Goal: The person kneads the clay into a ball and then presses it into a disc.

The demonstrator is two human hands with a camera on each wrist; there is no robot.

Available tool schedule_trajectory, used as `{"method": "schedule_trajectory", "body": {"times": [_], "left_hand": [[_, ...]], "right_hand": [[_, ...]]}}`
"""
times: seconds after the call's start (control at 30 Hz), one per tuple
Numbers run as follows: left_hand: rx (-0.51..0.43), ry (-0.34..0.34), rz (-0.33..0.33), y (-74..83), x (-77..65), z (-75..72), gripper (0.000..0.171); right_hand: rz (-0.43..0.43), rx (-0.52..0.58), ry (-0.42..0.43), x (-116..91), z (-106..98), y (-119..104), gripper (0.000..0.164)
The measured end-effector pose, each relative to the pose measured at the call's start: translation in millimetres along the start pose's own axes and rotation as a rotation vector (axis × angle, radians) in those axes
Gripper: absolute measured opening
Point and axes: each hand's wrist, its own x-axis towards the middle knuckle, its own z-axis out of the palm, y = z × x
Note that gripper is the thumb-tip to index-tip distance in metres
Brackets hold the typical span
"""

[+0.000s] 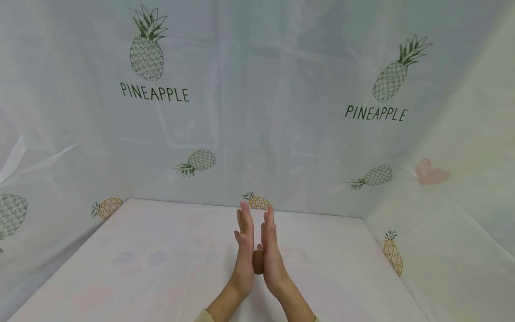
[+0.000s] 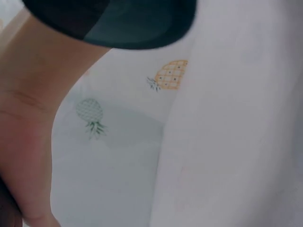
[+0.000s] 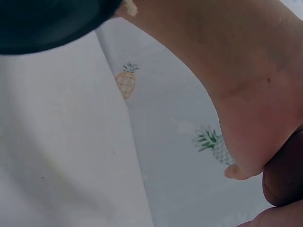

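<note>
Held upright, my left hand [image 1: 244,252] and right hand [image 1: 272,259] face each other palm to palm with fingers straight. Between the lower palms sits a smooth, rounded brown lump [image 1: 258,263], pressed from both sides. What it is made of I cannot tell. In the right wrist view, the lump [image 3: 283,177] touches the heel of the right hand [image 3: 260,137]. Only a dark edge of the lump [image 2: 8,210] shows in the left wrist view, beside the left palm [image 2: 26,161]. The palms hide most of its sides.
Below the hands spreads a white table surface [image 1: 161,268]. A pale cloth [image 1: 257,112] printed with pineapples hangs behind it, with similar cloth along the left and right sides. A dark rounded edge [image 2: 142,28] covers the top of the left wrist view.
</note>
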Motion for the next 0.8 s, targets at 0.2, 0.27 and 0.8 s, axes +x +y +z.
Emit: {"method": "schedule_trajectory", "body": {"times": [0.2,0.27,0.8], "left_hand": [[-0.011,0.018,-0.024,-3.8,-0.5,1.5,0.066],[-0.003,0.022,-0.015,-5.5,-0.8,1.6,0.066],[-0.020,0.056,-0.074,-12.3,0.8,0.1,0.057]], "right_hand": [[0.051,-0.094,0.062,-1.6,1.1,-1.7,0.048],[0.055,-0.109,0.068,-2.1,0.8,-2.5,0.048],[0.033,-0.193,0.073,0.8,-1.2,6.2,0.050]]}}
